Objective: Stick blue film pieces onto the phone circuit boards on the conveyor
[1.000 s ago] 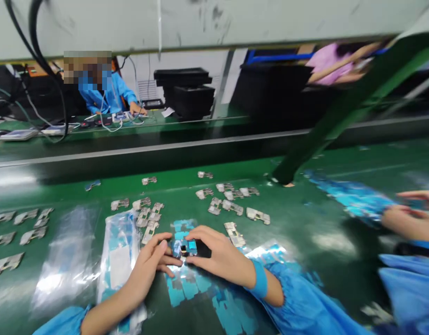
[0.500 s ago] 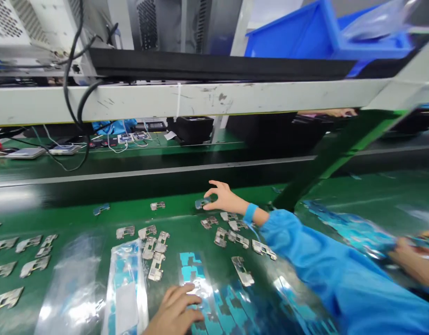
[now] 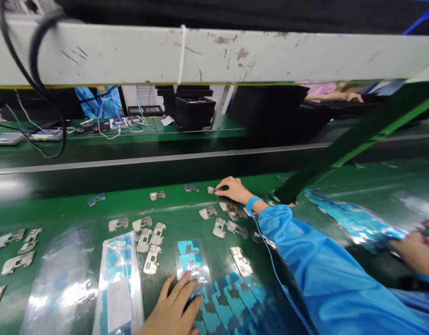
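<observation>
My right hand (image 3: 234, 190), in a blue sleeve and wrist band, reaches to the back of the green work surface. Its thumb and forefinger pinch the end of a small circuit board (image 3: 211, 190). Just left of that, a dark blue-faced circuit board (image 3: 191, 188) lies apart from the fingers. Nearer me lie several silvery circuit boards (image 3: 219, 228). My left hand (image 3: 177, 302) rests with fingers spread on a clear sheet (image 3: 204, 274) with teal cut-out pieces, holding nothing. More teal pieces (image 3: 231, 298) lie right of it, in an overlapping row.
A plastic-bagged stack of teal sheets (image 3: 118, 284) lies left of my left hand, beside clear film (image 3: 61, 279). A white beam (image 3: 214, 56) crosses above, and a green post (image 3: 340, 149) slants at right. At the right edge another person's hand (image 3: 417, 251) works.
My right hand has let go of the blue-faced board and moved right, where it now pinches another board. The view has shifted lower and closer. My left hand stays on the sheet.
</observation>
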Tool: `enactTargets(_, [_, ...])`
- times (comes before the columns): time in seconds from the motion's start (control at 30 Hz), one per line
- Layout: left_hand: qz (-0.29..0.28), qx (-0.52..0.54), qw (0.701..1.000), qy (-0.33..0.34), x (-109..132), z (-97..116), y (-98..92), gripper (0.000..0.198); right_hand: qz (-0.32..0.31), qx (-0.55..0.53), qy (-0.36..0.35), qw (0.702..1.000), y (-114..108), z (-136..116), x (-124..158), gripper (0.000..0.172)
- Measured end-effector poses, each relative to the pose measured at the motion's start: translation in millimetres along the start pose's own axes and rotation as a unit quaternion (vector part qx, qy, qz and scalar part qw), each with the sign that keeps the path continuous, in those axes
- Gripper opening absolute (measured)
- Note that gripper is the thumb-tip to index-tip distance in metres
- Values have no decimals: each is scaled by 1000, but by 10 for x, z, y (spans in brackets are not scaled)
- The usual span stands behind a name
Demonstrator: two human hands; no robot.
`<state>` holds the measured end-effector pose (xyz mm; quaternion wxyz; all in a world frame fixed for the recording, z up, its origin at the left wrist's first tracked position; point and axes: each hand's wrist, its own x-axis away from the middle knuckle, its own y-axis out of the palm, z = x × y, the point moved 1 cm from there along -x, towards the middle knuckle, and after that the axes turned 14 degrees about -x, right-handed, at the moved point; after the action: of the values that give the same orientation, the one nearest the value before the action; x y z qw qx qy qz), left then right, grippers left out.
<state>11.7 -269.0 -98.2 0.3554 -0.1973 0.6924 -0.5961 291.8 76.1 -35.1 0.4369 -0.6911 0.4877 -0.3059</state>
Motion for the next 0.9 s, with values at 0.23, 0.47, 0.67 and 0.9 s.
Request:
enactTargets(0.23, [-113, 79, 990, -28, -111, 32, -562, 53, 26, -35, -28, 999, -142, -32, 167, 34])
enactTargets(0.47, [-24, 365, 905, -215, -71, -81, -626, 56, 31, -144, -182, 972, -189, -890, 1234, 23])
enactTargets(0.67, [48, 567, 725, -388, -169, -119, -613, 54, -69, -204, -349, 912, 352, -1634, 2098, 17])
enactTargets(0.9, [67, 513, 674, -528, -260, -315, -667, 65, -38, -121, -284, 950, 505, -1271, 1914, 57])
